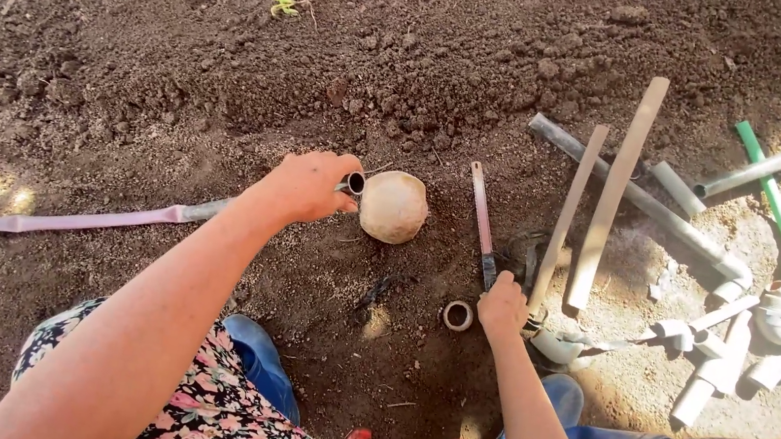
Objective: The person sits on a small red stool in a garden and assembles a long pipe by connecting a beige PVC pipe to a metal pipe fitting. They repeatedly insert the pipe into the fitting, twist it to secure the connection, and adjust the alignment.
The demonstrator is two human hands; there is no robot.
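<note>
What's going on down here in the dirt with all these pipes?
A person crouches over bare soil. The left hand grips the open end of a long pipe lying on the ground, right next to a round pale stone. The right hand holds a small saw with its blade pointing away. A short pipe ring lies between the hands, and pipe lengths and elbow fittings are scattered to the right.

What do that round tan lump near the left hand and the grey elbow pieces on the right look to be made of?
The round lump looks like stone or hardened clay: matte, dusty tan, faintly cracked; which one is unclear. The elbow pieces look like moulded plastic pipe fittings: smooth, pale grey, uniform walls, dusted with soil. The left hand holds a pipe end beside the lump.
</note>
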